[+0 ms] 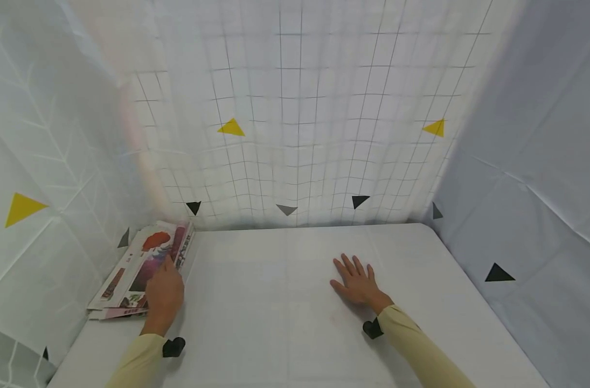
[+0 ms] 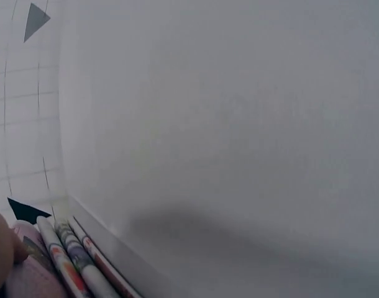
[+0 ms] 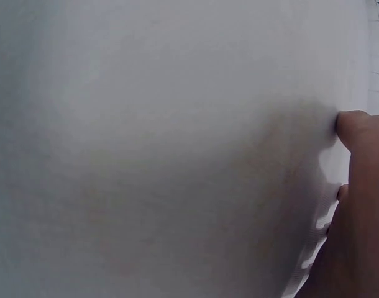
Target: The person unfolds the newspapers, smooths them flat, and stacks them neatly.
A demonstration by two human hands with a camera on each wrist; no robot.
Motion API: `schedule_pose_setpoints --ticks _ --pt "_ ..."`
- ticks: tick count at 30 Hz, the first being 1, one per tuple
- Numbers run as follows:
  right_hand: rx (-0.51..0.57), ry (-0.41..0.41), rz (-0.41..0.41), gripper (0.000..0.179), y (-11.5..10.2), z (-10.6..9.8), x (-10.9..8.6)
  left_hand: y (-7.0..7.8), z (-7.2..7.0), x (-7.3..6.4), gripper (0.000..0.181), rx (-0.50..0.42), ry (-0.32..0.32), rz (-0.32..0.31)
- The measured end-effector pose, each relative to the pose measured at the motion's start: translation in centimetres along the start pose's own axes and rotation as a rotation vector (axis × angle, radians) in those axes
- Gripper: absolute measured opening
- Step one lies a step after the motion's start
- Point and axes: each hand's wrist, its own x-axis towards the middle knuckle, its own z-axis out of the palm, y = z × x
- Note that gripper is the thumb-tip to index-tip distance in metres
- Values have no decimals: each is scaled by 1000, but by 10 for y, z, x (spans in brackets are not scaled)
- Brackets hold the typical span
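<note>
A stack of folded newspapers (image 1: 134, 275) with coloured print lies at the table's left side. My left hand (image 1: 165, 293) is over the right part of the stack, palm side down, with the index finger pointing forward on the top newspaper. Its other fingers are mostly hidden, and I cannot tell whether they grip the paper. The left wrist view catches part of this hand (image 2: 0, 251) against the folded edges of the newspapers (image 2: 84, 261). To the right, my right hand (image 1: 356, 283) is spread palm down at the white table (image 1: 256, 312), holding nothing.
White sheeting with grid lines (image 1: 295, 108) hangs behind the table's back edge. More sheeting stands along the left (image 1: 47, 161) and right (image 1: 532, 178) sides, marked with yellow and black triangles. The newspapers lie close to the left sheeting. A black wrist camera (image 1: 173, 347) sits at my left cuff.
</note>
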Motion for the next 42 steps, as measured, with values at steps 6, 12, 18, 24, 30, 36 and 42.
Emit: schedule_pose_setpoints --ticks 6,12,18,24,30,36,42 --pt "12 7 -8 76 0 -1 -1 13 6 0 52 -9 100 95" --pt "15 15 -14 76 0 -1 -2 28 12 -3 51 -65 109 109" --pt "4 7 -17 77 2 -1 -1 42 17 -6 49 -90 85 121" --pt "19 -22 -9 78 -1 -6 -3 56 25 -14 54 -64 41 154" --pt "-5 -22 -1 76 -3 -4 -4 70 32 -26 55 -42 -3 179" --pt "-2 0 -5 76 -1 -1 -1 82 43 -31 53 -60 -43 169" --pt "-21 -33 12 76 -3 -3 2 97 46 -29 48 -197 -37 153"
